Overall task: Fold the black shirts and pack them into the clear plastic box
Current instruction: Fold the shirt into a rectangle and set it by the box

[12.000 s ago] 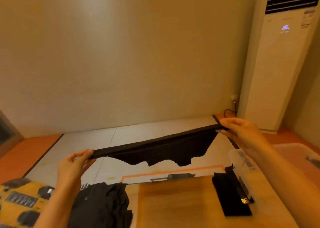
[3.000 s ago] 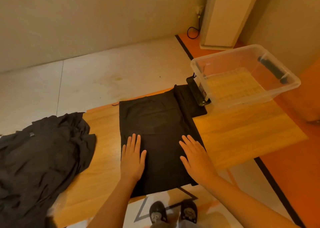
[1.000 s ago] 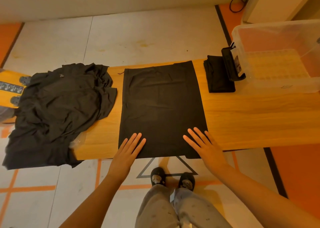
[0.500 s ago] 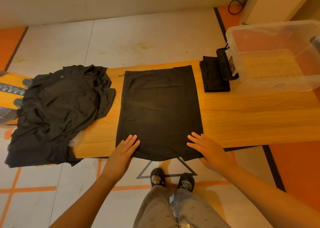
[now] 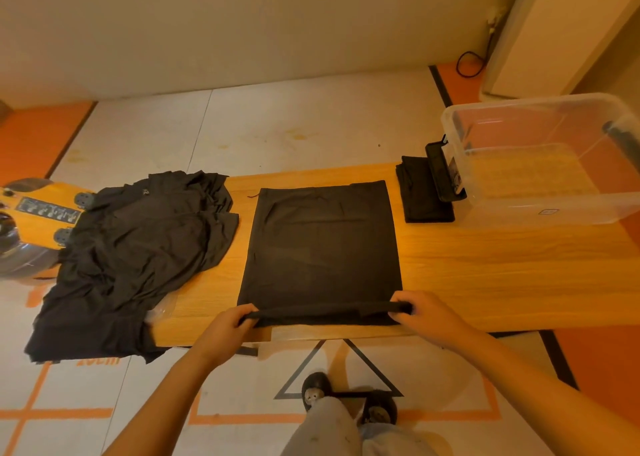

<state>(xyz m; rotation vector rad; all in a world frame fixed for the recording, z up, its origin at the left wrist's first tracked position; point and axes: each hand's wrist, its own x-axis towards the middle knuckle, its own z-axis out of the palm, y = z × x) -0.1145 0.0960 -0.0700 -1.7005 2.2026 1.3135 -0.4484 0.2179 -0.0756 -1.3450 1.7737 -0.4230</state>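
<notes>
Left hand (image 5: 225, 329) and right hand (image 5: 431, 317) each have their fingers curled round a near corner of the flat black shirt (image 5: 322, 244), pinching its near hem, which is raised in a narrow band over the cloth behind it. The pale tiled floor (image 5: 277, 126) carries orange and black tape lines and, by the near left corner of the long wooden surface (image 5: 502, 268), some orange writing half hidden by cloth and not readable. A tall white cabinet unit (image 5: 554, 29) stands in the far right corner against the plain wall.

On the surface's left end lies one rumpled pile of black shirts (image 5: 131, 254), spilling over the edge; how many it holds I cannot count. The flat shirt lies mid-surface. At the right end sits one clear plastic box (image 5: 519, 209), with one small folded black shirt (image 5: 415, 192) just beside its left wall. A tiny label (image 5: 547, 212) on the box is too small to read.
</notes>
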